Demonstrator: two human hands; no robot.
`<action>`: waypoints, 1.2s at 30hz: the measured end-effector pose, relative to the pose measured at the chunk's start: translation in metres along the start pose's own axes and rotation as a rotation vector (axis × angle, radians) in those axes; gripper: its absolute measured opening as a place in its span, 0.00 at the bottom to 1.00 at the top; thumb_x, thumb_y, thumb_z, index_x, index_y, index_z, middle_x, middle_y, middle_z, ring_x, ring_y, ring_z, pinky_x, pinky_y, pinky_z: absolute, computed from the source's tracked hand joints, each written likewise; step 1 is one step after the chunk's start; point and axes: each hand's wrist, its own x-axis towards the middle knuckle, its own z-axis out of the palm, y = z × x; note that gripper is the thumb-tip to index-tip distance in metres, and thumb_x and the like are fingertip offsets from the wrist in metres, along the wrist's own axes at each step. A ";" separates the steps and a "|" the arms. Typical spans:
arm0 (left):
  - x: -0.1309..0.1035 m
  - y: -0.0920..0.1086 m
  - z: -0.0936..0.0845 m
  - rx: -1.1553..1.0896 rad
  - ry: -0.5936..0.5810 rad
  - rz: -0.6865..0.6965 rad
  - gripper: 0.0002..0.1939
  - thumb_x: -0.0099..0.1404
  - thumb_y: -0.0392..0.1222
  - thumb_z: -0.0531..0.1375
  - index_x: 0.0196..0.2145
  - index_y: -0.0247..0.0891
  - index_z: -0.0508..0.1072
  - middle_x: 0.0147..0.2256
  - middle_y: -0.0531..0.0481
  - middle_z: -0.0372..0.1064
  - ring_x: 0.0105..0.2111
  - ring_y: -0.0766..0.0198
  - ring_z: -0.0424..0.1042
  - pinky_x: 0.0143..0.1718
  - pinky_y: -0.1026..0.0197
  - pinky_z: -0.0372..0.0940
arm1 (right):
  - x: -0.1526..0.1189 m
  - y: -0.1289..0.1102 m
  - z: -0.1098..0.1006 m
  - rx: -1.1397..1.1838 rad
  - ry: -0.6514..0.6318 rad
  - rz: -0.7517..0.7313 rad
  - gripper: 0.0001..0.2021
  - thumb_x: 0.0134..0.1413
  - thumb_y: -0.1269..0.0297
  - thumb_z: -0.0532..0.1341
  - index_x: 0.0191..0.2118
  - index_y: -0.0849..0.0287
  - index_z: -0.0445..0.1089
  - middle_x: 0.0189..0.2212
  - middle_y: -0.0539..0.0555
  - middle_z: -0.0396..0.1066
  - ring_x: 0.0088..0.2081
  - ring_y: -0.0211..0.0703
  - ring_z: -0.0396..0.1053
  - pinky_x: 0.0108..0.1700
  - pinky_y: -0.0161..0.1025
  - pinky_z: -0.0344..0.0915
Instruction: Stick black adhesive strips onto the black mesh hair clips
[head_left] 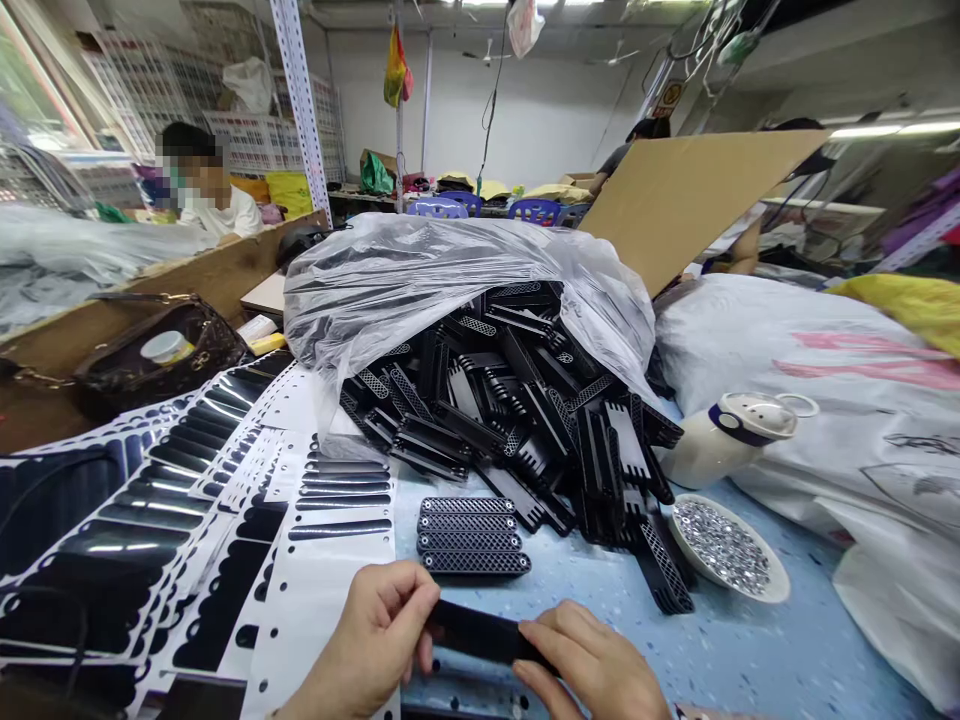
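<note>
A flat, glossy black strip (484, 632) is stretched level between my two hands, low in the head view. My left hand (379, 635) pinches its left end between thumb and fingers. At the other end, my right hand (589, 660) has its fingers closed over the strip. Just beyond my hands lie several black textured plastic pieces (472, 540) in a neat stack, with small metal dots at their ends. Behind them, a heap of similar black plastic pieces (517, 400) spills from a clear plastic bag (420, 260).
White sheets with black strip-shaped stickers (345, 500) cover the left side. At right stand a bowl of small shiny metal parts (772, 585), a cream bottle (709, 445) and white sacks (787, 350). A brown handbag (180, 350) sits far left; a person (225, 215) is beyond.
</note>
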 end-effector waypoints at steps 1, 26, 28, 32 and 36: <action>0.001 -0.001 -0.002 0.025 0.047 0.053 0.22 0.62 0.59 0.59 0.26 0.35 0.70 0.18 0.53 0.66 0.14 0.72 0.58 0.16 0.69 0.51 | 0.001 0.002 -0.004 0.024 0.031 0.034 0.10 0.61 0.77 0.57 0.45 0.62 0.71 0.29 0.55 0.73 0.30 0.43 0.72 0.32 0.37 0.71; 0.006 -0.026 -0.016 0.757 0.203 0.713 0.07 0.56 0.36 0.66 0.33 0.35 0.73 0.25 0.49 0.71 0.24 0.62 0.70 0.26 0.63 0.66 | 0.004 0.044 -0.002 -0.084 0.223 0.122 0.05 0.60 0.62 0.63 0.38 0.56 0.76 0.31 0.53 0.81 0.31 0.43 0.80 0.36 0.33 0.78; 0.002 -0.024 -0.017 0.789 0.111 0.751 0.04 0.57 0.34 0.64 0.33 0.37 0.73 0.27 0.48 0.72 0.27 0.60 0.71 0.28 0.62 0.66 | 0.008 0.045 -0.003 -0.118 0.207 0.076 0.06 0.60 0.62 0.63 0.38 0.57 0.76 0.31 0.53 0.81 0.30 0.43 0.80 0.36 0.32 0.78; 0.001 -0.027 -0.019 0.747 0.053 0.658 0.05 0.57 0.33 0.64 0.34 0.37 0.75 0.27 0.49 0.70 0.26 0.61 0.69 0.28 0.62 0.64 | 0.017 0.040 0.000 -0.112 0.129 -0.021 0.06 0.62 0.67 0.60 0.39 0.58 0.76 0.31 0.53 0.81 0.31 0.41 0.80 0.35 0.31 0.77; 0.009 -0.032 -0.020 0.597 0.204 0.478 0.13 0.56 0.33 0.63 0.41 0.35 0.76 0.27 0.50 0.69 0.24 0.65 0.68 0.26 0.64 0.64 | 0.021 0.037 0.006 -0.130 0.087 -0.070 0.08 0.61 0.71 0.58 0.39 0.58 0.76 0.32 0.54 0.81 0.33 0.42 0.79 0.37 0.34 0.76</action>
